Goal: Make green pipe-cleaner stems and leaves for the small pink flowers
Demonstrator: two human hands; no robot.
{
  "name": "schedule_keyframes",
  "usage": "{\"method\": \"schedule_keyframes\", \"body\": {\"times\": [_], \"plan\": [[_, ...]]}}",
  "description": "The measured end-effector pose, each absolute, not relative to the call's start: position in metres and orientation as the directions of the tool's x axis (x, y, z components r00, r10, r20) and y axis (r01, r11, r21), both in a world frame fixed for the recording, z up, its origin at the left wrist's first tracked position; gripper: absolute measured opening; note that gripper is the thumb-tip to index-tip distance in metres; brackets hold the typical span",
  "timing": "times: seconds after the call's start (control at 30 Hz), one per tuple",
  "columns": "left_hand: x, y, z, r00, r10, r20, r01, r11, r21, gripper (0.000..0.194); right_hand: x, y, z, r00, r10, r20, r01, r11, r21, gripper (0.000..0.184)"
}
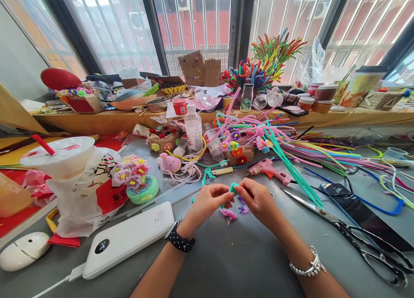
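Observation:
Between my two hands is a small piece of teal pipe cleaner (233, 187), bent into a curl. My left hand (211, 199) pinches it from the left, thumb and forefinger together. From the other side my right hand (254, 199) grips it with thumb and fingertips. Just below the hands lie a pink fuzzy scrap (228, 214) and a purple fuzzy scrap (243, 207). Behind them rests a pink glue gun (270, 170), and beside the left fingers is a teal pipe-cleaner shape (207, 175) next to a glue stick (224, 171).
Large scissors (352, 235) and a phone (365, 211) lie at right, under a spread of pipe cleaners (323, 153). A white power bank (132, 237), a flower-topped green cake (142, 190) and a bagged drink cup (61, 158) stand left. Bottles (193, 130) and woven baskets (241, 155) stand behind.

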State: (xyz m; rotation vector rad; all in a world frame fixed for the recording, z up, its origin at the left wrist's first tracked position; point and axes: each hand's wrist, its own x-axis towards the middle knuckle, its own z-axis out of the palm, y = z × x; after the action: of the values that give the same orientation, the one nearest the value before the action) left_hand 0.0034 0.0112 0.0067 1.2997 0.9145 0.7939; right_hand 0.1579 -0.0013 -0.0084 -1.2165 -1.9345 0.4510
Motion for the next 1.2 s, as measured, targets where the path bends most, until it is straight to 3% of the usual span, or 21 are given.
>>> {"method": "schedule_keyframes", "body": {"times": [0.13, 0.33, 0.6, 0.77, 0.87, 1.0, 1.2], "plan": [[0.0049, 0.0093, 0.0073, 0.448, 0.876, -0.177, -0.020, 0.208, 0.978, 0.023, 0.1567, -0.0014, -0.0083, -0.160, 0.868, 0.470, 0.563, 0.471, -0.679, 0.026], [0.0069, 0.0099, 0.0011, 0.449, 0.873, -0.193, -0.221, 0.317, 0.922, 0.020, 0.1565, -0.0018, -0.0063, -0.097, 0.916, 0.390, 0.447, 0.390, -0.805, 0.028], [0.0097, 0.0113, 0.0004, 0.217, 0.974, -0.063, -0.208, 0.109, 0.972, 0.020, 0.1562, -0.0029, -0.0054, -0.155, 0.965, 0.213, 0.336, 0.254, -0.907, 0.035], [0.0082, 0.0102, 0.0026, 0.177, 0.984, 0.030, -0.060, -0.020, 0.998, 0.021, 0.1559, -0.0036, -0.0062, -0.167, 0.930, 0.326, 0.395, 0.366, -0.842, 0.022], [0.0070, 0.0092, 0.0055, 0.149, 0.987, 0.065, 0.007, -0.067, 0.998, 0.020, 0.1565, -0.0048, -0.0049, -0.203, 0.882, 0.426, 0.457, 0.470, -0.756, 0.034], [0.0060, 0.0091, 0.0080, 0.157, 0.987, 0.032, 0.024, -0.036, 0.999, 0.020, 0.1573, -0.0056, -0.0038, -0.254, 0.820, 0.514, 0.500, 0.566, -0.656, 0.029], [0.0022, 0.0121, 0.0066, 0.228, 0.974, 0.005, 0.018, -0.010, 1.000, 0.022, 0.1564, -0.0060, -0.0055, -0.263, 0.797, 0.544, 0.533, 0.590, -0.607, 0.027]]}}
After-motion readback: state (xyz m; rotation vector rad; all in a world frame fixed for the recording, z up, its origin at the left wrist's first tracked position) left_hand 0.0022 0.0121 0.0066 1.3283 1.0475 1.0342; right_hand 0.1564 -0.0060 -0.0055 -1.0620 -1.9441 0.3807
